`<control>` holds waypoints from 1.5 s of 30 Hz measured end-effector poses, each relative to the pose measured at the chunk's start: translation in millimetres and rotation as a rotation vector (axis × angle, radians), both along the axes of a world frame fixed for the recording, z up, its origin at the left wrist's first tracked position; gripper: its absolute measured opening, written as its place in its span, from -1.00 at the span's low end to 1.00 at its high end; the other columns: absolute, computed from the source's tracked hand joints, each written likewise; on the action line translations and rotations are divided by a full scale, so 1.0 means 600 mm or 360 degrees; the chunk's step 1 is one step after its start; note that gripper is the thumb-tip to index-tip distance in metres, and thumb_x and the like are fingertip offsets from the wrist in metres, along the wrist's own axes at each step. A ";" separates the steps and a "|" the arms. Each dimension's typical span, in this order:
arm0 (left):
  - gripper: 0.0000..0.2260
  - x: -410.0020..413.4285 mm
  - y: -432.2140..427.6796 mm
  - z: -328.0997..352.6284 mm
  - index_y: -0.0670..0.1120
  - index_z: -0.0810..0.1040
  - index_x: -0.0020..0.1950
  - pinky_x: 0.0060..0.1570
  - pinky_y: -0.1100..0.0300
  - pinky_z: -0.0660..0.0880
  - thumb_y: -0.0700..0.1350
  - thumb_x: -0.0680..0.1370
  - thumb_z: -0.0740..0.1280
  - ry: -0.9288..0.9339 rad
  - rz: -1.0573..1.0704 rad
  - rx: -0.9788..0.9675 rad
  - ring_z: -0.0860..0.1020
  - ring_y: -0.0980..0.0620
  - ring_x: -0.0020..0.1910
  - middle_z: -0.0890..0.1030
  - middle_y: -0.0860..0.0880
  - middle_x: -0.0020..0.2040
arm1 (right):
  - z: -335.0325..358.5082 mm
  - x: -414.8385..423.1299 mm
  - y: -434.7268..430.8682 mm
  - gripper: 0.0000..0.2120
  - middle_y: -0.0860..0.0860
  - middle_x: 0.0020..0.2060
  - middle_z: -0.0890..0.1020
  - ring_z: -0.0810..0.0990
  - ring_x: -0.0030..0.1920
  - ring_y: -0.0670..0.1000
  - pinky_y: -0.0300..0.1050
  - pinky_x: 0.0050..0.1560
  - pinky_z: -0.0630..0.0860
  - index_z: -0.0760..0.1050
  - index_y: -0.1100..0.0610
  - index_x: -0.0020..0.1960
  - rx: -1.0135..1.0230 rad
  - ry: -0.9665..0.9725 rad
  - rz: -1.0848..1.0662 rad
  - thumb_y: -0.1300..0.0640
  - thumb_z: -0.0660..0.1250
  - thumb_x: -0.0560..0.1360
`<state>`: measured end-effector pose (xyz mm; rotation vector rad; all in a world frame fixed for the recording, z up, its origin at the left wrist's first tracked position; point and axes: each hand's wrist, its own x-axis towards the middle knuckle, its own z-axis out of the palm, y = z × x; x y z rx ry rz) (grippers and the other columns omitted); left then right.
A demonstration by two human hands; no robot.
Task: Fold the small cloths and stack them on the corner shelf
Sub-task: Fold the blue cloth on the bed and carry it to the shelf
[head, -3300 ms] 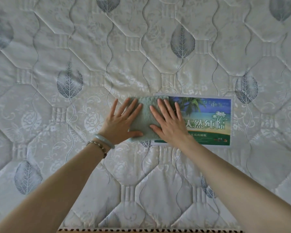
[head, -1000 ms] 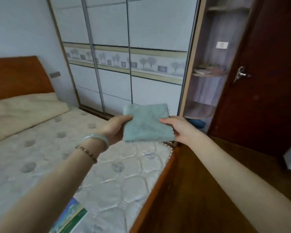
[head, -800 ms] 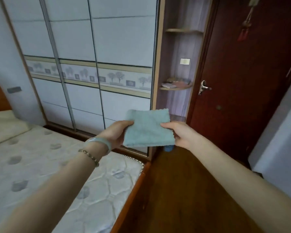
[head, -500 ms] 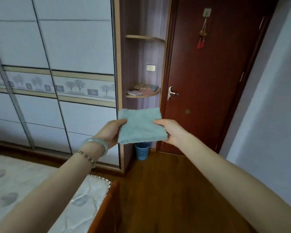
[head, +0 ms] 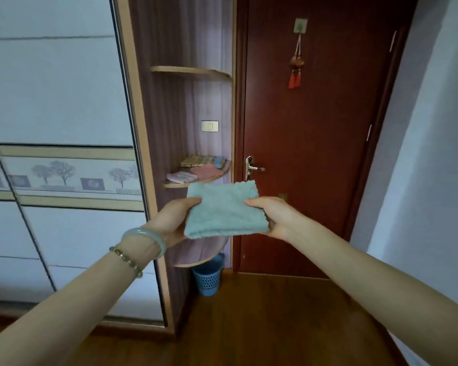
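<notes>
A folded pale green cloth [head: 224, 208] is held flat in the air at chest height. My left hand [head: 175, 220] grips its left edge, thumb on top. My right hand [head: 271, 216] grips its right edge the same way. Just beyond the cloth is the corner shelf [head: 180, 184], a curved wooden board between the wardrobe and the door. On it lie folded cloths: a pink one [head: 205, 171], a pale striped one [head: 181, 177], a yellowish checked one [head: 196, 160] and a blue one [head: 220, 162] at the back.
A lower shelf board [head: 198, 253] sits under the cloth and an upper one [head: 193, 71] above. A blue mesh bin [head: 208, 278] stands on the wooden floor. A dark red door [head: 310, 143] with a handle [head: 250, 167] is to the right, a white sliding wardrobe [head: 56, 154] to the left.
The cloth lay pressed flat on the mattress; both hands lifted it. The view has swung right from the bed, and the corner shelf is now closer and directly ahead.
</notes>
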<state>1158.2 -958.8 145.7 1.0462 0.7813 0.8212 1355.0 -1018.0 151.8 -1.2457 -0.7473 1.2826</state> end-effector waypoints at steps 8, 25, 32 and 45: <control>-0.73 0.106 0.221 -0.008 -0.22 0.49 0.24 0.05 0.01 0.54 -0.13 0.61 0.22 0.0068 -0.0037 0.0002 0.61 -0.13 0.10 0.64 -0.20 0.13 | -0.011 0.106 0.199 -0.78 0.13 -0.09 0.66 0.68 -0.23 0.05 -0.10 -0.37 0.62 0.51 0.25 0.16 -0.0027 0.0059 0.0012 0.31 0.31 0.52; -0.83 0.320 0.630 -0.076 -0.23 0.50 0.11 -0.31 0.22 0.61 -0.21 0.61 0.18 0.0240 0.0353 -0.0137 0.67 0.08 -0.24 0.70 -0.07 -0.23 | -0.074 0.357 0.704 -0.95 0.12 -0.16 0.64 0.62 -0.18 0.05 -0.10 -0.26 0.61 0.53 0.22 -0.06 -0.0249 -0.0020 0.0479 0.30 0.30 0.52; -0.81 0.317 0.757 -0.123 -0.22 0.52 0.17 -0.12 0.11 0.60 -0.21 0.60 0.22 0.0311 0.0476 -0.0306 0.61 -0.10 0.00 0.62 -0.21 0.10 | -0.139 0.362 0.882 -0.78 0.24 0.16 0.58 0.59 0.05 0.16 0.02 0.00 0.56 0.51 0.29 0.15 -0.0334 -0.0016 0.0662 0.30 0.32 0.51; -0.81 0.296 1.041 -0.118 -0.25 0.50 0.17 -0.45 0.21 0.54 -0.26 0.57 0.28 0.0624 0.0628 0.0042 0.60 0.01 -0.35 0.59 -0.16 -0.15 | -0.149 0.342 1.202 -0.85 0.09 -0.09 0.66 0.64 -0.07 0.08 0.07 0.08 0.55 0.55 0.17 0.04 -0.0088 -0.0226 0.0847 0.33 0.28 0.53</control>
